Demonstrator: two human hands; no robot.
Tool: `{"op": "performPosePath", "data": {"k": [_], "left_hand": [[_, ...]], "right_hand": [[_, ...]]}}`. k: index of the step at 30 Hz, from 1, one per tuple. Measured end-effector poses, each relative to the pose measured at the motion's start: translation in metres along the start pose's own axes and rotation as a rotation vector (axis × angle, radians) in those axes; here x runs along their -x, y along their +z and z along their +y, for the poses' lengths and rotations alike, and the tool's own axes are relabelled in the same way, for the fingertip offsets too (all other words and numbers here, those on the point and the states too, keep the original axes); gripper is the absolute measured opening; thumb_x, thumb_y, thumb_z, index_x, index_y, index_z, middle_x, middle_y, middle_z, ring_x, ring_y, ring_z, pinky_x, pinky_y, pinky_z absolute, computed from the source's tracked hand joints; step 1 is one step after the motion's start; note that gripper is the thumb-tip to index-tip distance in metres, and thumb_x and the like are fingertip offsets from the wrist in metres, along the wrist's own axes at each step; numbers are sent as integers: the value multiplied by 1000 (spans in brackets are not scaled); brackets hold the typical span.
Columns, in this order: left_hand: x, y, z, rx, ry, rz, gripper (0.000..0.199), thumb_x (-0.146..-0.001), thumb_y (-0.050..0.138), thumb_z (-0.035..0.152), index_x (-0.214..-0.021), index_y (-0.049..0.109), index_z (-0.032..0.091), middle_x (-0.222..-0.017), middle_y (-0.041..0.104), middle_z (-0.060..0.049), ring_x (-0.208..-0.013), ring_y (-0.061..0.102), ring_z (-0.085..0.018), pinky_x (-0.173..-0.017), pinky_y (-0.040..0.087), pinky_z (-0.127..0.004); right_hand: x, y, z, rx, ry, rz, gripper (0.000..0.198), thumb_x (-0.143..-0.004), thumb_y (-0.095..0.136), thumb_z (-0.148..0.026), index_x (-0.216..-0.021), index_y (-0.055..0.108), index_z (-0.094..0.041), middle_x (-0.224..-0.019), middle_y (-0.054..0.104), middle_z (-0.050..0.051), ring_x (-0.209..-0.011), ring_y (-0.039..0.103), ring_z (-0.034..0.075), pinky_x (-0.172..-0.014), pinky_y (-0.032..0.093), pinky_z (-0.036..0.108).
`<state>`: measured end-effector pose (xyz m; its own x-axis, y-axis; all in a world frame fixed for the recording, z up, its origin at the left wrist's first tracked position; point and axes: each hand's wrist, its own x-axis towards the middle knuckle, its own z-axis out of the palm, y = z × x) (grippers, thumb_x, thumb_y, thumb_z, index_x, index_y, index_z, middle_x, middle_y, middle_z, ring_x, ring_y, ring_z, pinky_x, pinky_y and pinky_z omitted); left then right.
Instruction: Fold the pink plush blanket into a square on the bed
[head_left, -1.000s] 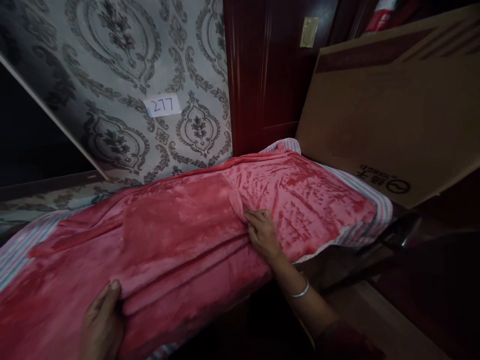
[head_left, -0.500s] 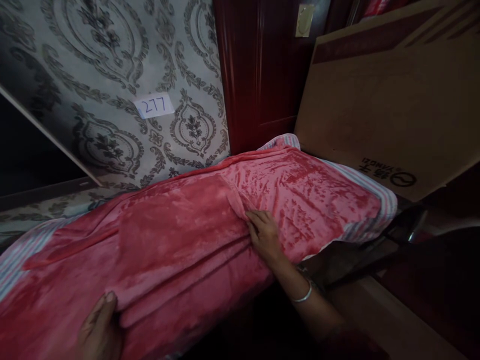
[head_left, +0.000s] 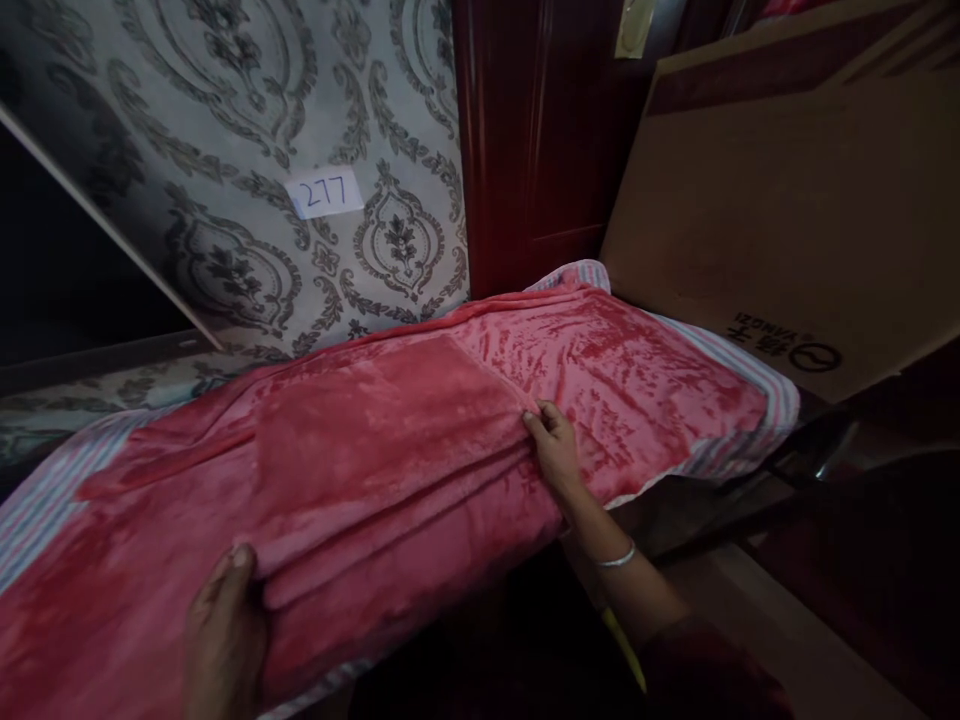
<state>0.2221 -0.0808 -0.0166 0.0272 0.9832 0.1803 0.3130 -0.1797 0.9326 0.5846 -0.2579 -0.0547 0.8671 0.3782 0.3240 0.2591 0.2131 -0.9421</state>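
Observation:
A pink plush blanket lies over a long surface, with a folded panel and several soft folds along its near side. My right hand pinches the right corner of the folded panel between thumb and fingers; a silver bangle circles that wrist. At the panel's lower left corner, my left hand grips the edge with the thumb on top, its other fingers mostly hidden. Beneath the pink fabric, a striped cloth shows at both ends.
Behind the surface stands a patterned wall with a paper label reading 277. A dark red door adjoins it. A large cardboard box leans at the back right. Some dark furniture is at the right.
My right hand has moved a little right and up, drawing the panel's right edge straighter and flatter. My left hand keeps its grip. The view has shifted slightly.

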Motion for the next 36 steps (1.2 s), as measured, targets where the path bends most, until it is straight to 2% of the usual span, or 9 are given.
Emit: {"op": "performPosePath", "data": {"k": [4, 8, 12, 17, 20, 26, 29, 32, 36], "left_hand": [[9, 0, 12, -36, -89, -7, 55, -63, 68, 70, -89, 65, 21, -77, 61, -2, -82, 59, -26, -81, 52, -41], [16, 2, 11, -53, -67, 76, 64, -69, 62, 72, -109, 61, 22, -94, 63, -3, -90, 60, -25, -88, 50, -41], [18, 5, 6, -55, 31, 125, 59, -72, 59, 72, -103, 60, 21, -98, 64, -5, -94, 61, -26, -89, 50, -39], [18, 4, 8, -97, 32, 103, 55, -74, 54, 74, -92, 62, 22, -88, 65, -4, -88, 60, -26, -85, 51, -39], [19, 2, 10, -122, 54, 82, 54, -74, 52, 75, -87, 62, 23, -83, 64, -3, -87, 60, -26, -83, 52, -39], [18, 2, 11, -120, 47, 88, 53, -74, 53, 74, -86, 62, 23, -80, 61, -2, -84, 59, -25, -82, 51, -38], [18, 2, 13, -106, 56, 73, 53, -75, 55, 73, -84, 62, 22, -79, 60, -2, -83, 57, -24, -79, 50, -36], [18, 3, 14, -73, 61, 79, 54, -72, 59, 74, -87, 61, 22, -81, 61, -2, -82, 57, -23, -79, 50, -36], [19, 7, 13, -10, 41, 164, 55, -67, 67, 70, -92, 57, 22, -87, 61, -2, -82, 58, -22, -82, 51, -37]], "right_hand": [[-5, -9, -2, 65, 22, -119, 31, -80, 62, -50, -67, 56, -23, -66, 51, -3, -69, 49, 16, -67, 41, 27], [-28, -28, -5, -17, 145, -396, 22, -72, 61, -43, -72, 65, -22, -69, 62, -2, -70, 55, 17, -71, 46, 28], [-56, -39, -14, 36, 227, -773, 27, -71, 69, -39, -89, 75, -20, -79, 71, -1, -71, 60, 17, -76, 49, 30], [-80, -28, -18, 125, 54, -1048, 33, -79, 73, -41, -103, 79, -18, -101, 76, 3, -96, 66, 22, -95, 50, 36], [-85, -19, -9, 164, -6, -1073, 32, -78, 72, -37, -102, 79, -17, -103, 75, 4, -96, 67, 22, -93, 52, 36], [-82, -18, 1, 102, -61, -913, 28, -79, 70, -36, -98, 81, -18, -103, 75, 4, -97, 66, 22, -95, 51, 37], [-85, -22, -4, 109, -81, -1025, 27, -82, 71, -41, -93, 82, -19, -106, 75, 5, -102, 65, 22, -100, 49, 38], [-89, -21, -10, 138, -82, -1134, 30, -82, 73, -47, -86, 82, -19, -101, 75, 4, -97, 66, 22, -97, 50, 36], [-85, -7, -13, 127, -121, -1076, 29, -78, 76, -49, -77, 81, -20, -89, 74, 2, -89, 66, 21, -89, 53, 35]]}}
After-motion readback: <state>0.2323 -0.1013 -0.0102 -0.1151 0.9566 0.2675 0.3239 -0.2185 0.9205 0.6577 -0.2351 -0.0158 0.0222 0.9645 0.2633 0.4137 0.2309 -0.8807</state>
